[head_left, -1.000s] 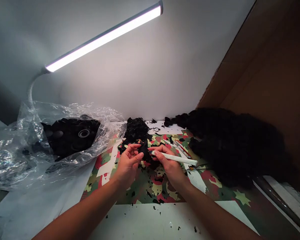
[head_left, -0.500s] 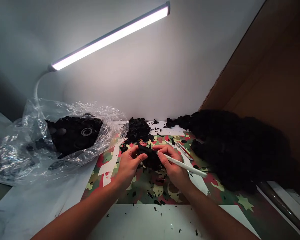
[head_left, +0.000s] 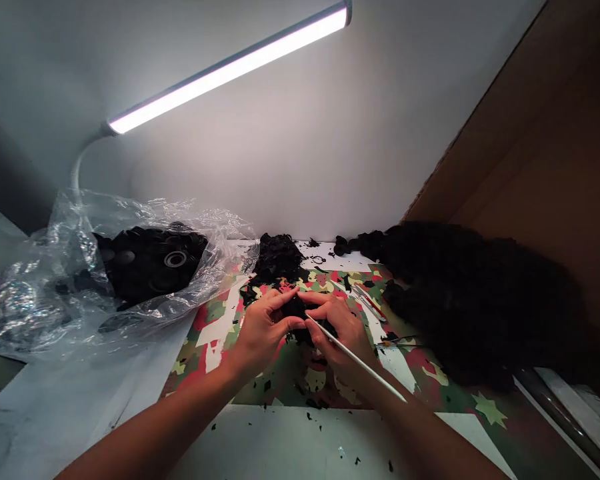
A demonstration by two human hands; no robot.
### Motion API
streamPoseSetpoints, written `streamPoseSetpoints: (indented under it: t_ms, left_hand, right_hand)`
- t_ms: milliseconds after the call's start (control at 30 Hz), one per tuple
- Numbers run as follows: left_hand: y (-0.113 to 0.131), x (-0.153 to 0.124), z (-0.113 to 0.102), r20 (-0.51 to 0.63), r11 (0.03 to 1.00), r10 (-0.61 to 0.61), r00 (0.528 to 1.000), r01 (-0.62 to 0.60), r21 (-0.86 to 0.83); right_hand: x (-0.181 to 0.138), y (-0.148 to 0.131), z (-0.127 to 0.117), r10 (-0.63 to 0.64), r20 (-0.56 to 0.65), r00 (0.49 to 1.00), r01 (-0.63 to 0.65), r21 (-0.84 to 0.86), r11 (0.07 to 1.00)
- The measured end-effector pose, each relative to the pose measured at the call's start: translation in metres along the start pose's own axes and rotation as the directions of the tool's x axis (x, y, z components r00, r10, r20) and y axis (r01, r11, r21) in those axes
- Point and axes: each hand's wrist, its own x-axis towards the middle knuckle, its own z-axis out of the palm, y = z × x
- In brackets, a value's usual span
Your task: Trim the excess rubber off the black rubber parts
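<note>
My left hand pinches a small black rubber-like piece between thumb and fingers, at the middle of the head view. Close on its right, my right hand grips a slim white pen-like tool. The tool's near end points toward my right forearm, while its tip is by the black piece and too small to make out. Fingertips of both hands meet around the piece, hiding part of it. Under and around the hands, black scraps lie scattered.
A clear plastic bag of black round parts stands left. Behind my hands is a heap of black scraps. A large black pile lies right, by a cardboard panel. A lit lamp hangs above; a red-handled tool lies nearby.
The black piece has turned in my fingers and shows less. My right hand has drawn closer to the left, and the white tool has tilted more steeply, its near end lower.
</note>
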Motion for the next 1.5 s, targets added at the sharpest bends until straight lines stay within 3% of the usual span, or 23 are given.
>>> streamPoseSetpoints:
  t_ms: [300,500,567,667,800,933,1067,1167,1267,1400,1500]
  left_hand:
    - [0.006,-0.001,0.0,-0.011,0.999,0.009,1.0,-0.008,0.048]
    - [0.008,-0.004,0.0,-0.045,0.989,-0.015,0.999,0.022,0.146]
    - [0.009,-0.005,0.001,-0.049,0.99,-0.032,0.998,0.038,0.139]
    - [0.009,-0.005,0.003,-0.092,0.996,-0.068,0.993,0.073,0.059]
    - [0.004,-0.002,0.005,-0.083,0.98,-0.131,0.988,0.117,-0.164]
    - [-0.002,0.004,0.002,-0.07,0.927,-0.153,0.986,0.118,-0.356]
    - [0.001,0.007,-0.003,-0.053,0.934,-0.133,0.99,0.107,-0.341]
    - [0.004,0.006,-0.003,-0.029,0.955,-0.159,0.987,0.146,-0.259]
    - [0.003,0.005,-0.001,-0.018,0.966,-0.177,0.984,0.17,-0.194]
    - [0.003,0.004,-0.001,-0.016,0.987,-0.131,0.991,0.129,-0.097]
    - [0.005,0.003,-0.002,-0.022,0.995,-0.097,0.995,0.096,-0.022]
  right_hand:
    - [0.004,0.001,0.007,-0.204,-0.039,0.978,0.196,-0.157,0.968]
    - [0.0,-0.004,0.009,-0.247,0.048,0.968,0.25,-0.287,0.925]
    - [0.0,-0.004,0.01,-0.186,0.035,0.982,0.187,-0.321,0.928]
    - [0.003,0.001,0.009,0.017,-0.01,1.0,-0.02,-0.345,0.938]
    - [0.004,0.015,0.003,0.23,0.033,0.973,-0.201,-0.382,0.902]
    - [0.001,0.037,-0.007,0.295,0.024,0.955,-0.256,-0.433,0.864]
    - [0.003,0.056,-0.022,0.332,-0.059,0.941,-0.324,-0.429,0.843]
    - [0.009,0.047,-0.027,0.292,-0.069,0.954,-0.299,-0.276,0.913]
    - [0.01,0.022,-0.02,0.167,-0.071,0.983,-0.173,-0.092,0.981]
    - [0.007,0.0,-0.008,-0.038,0.004,0.999,0.038,-0.051,0.998]
    - [0.006,-0.002,-0.002,-0.107,0.024,0.994,0.108,-0.06,0.992]
